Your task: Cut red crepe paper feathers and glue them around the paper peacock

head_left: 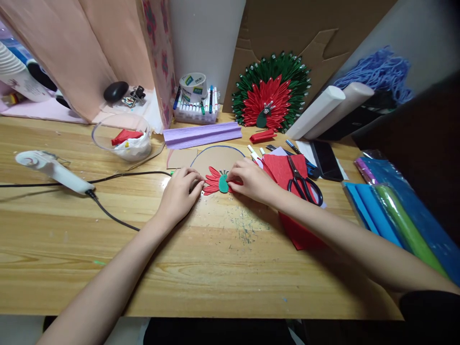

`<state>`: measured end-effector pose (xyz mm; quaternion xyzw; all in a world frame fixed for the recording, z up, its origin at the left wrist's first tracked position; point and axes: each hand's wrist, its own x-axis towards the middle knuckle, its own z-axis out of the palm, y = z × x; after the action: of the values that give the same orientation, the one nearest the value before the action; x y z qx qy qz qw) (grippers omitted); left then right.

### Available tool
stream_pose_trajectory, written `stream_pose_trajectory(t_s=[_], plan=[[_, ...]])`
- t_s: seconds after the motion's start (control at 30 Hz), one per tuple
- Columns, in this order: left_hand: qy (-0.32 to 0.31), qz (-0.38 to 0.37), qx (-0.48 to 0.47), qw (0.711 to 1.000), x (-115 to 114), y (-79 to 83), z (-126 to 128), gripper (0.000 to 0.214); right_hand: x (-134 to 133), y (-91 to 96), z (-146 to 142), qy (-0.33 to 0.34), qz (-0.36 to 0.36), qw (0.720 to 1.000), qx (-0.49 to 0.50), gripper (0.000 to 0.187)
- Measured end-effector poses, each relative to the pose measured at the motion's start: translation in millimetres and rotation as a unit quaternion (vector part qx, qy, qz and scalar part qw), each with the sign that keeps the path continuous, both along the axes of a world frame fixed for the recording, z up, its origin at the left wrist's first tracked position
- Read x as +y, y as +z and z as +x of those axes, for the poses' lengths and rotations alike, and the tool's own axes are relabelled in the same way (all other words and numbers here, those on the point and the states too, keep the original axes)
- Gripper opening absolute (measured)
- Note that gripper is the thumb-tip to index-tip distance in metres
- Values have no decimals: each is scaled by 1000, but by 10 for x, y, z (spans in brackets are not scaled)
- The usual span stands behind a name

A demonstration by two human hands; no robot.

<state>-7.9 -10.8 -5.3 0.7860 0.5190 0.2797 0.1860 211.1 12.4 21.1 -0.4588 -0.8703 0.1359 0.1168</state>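
Between my hands, on the wooden table, lies a small paper peacock with a green body cutout (223, 183) and red crepe-paper feathers (212, 181) fanned out behind it. My left hand (182, 190) rests on the table at the left, its thumb and fingers closed at the tips of the feathers. From the right, my right hand (249, 179) pinches at the edge of the green body, covering the feathers on that side. Just behind is a round cardboard piece (219, 157) with a blue outline. Red crepe paper (276, 167) lies beside my right wrist, with black-handled scissors (304, 184) on top.
A white hot glue gun (53, 172) and its black cord lie left, near a clear bowl (97, 136) with scraps. Behind are a purple crepe strip (203, 135), a marker box (197, 112) and a larger red-green peacock (271, 91). Wrapped paper rolls (391, 215) lie right.
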Motion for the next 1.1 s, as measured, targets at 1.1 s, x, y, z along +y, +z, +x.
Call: stream_pose_trajectory(t_s=[1.1], plan=[[-6,1,6,1000,-8,3,6,15,61,170,53,-69,-44,997,-13,11]])
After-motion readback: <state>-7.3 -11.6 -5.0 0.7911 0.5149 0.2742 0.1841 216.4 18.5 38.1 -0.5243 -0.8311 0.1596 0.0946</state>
